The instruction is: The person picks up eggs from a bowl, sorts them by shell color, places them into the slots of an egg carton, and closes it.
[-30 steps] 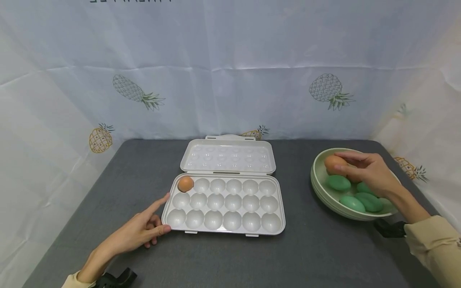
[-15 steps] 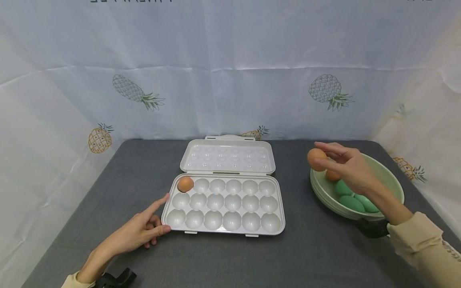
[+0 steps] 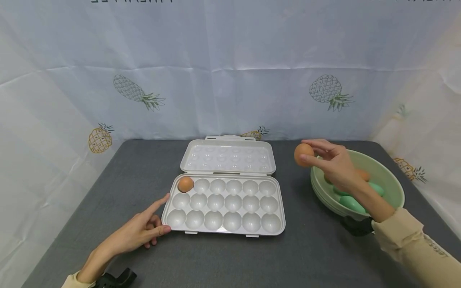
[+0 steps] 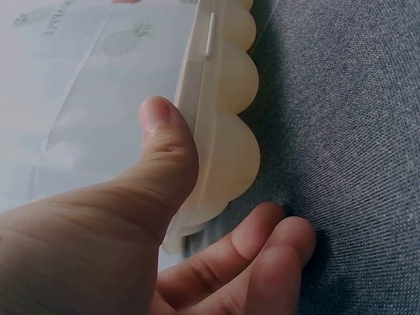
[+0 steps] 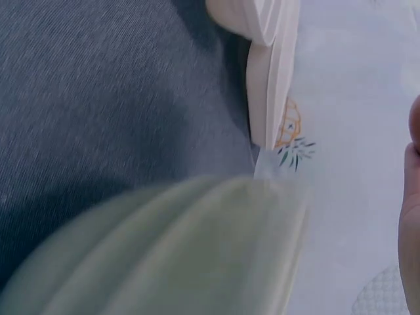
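Observation:
In the head view, my right hand [image 3: 336,166] pinches a brown egg [image 3: 302,155] between thumb and fingers, raised just off the left rim of a green bowl [image 3: 390,172]. Green eggs [image 3: 351,204] and brown ones lie in the bowl, partly hidden by my hand and wrist. A white egg tray [image 3: 223,203] lies with its lid folded back; one brown egg [image 3: 185,184] sits in its far-left cup. My left hand [image 3: 135,232] is at the tray's left side, index finger stretched along the edge and thumb at the near corner. The left wrist view shows the thumb [image 4: 167,141] against the tray's side.
The open lid [image 3: 228,156] points toward the back edge of the grey tabletop [image 3: 230,260]. Pale pineapple-print cloth [image 3: 230,100] hangs behind and at both sides. The bowl stands at the right, with ridges or stacked rims [image 5: 157,243] in the right wrist view.
My right hand has lifted the brown egg out of the bowl and carried it left, past the rim, uncovering more of the bowl. The left hand and tray have stayed in place.

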### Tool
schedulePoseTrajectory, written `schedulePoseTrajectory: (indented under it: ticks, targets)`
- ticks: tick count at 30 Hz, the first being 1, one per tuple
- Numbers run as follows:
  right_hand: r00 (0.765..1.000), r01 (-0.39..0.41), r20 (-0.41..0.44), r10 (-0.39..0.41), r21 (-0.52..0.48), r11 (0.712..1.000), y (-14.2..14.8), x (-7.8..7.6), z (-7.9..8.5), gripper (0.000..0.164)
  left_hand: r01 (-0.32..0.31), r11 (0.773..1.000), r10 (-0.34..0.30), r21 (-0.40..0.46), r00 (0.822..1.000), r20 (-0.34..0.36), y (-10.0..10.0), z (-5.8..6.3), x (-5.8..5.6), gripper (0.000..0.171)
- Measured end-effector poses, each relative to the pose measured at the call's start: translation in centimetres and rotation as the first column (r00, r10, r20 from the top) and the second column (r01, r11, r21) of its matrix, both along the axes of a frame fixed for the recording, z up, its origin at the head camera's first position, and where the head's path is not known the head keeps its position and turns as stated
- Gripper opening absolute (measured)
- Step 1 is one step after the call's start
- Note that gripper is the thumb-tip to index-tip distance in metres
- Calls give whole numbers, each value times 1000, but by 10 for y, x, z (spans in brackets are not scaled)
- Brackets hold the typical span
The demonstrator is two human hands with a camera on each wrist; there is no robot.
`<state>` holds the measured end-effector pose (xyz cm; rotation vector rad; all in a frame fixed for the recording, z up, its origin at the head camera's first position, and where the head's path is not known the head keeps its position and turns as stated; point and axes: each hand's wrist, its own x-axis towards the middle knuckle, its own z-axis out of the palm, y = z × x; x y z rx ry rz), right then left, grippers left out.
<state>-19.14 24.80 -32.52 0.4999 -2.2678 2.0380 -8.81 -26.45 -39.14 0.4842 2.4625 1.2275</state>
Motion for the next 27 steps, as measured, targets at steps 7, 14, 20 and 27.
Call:
schedulePoseTrajectory:
  ticks: [7, 14, 20, 27]
  targets:
    - [998, -56, 2, 57, -104, 993, -14, -6, -3, 38, -3, 1000, 3, 0, 1000, 8, 0, 1, 0, 88]
    - [998, -67, -19, 65, -98, 993, -26, -5, -8, 38, -1, 1000, 1, 1, 1000, 9, 0, 1, 0, 88]
    - [998, -55, -29, 52, -107, 993, -36, -4, -12, 41, -1, 1000, 1, 7, 1000, 14, 0, 1, -1, 88]
    - [999, -28, -40, 24, -90, 996, -44, -5, -22, 46, 1, 1000, -1, 3, 1000, -8, -1, 0, 0, 87]
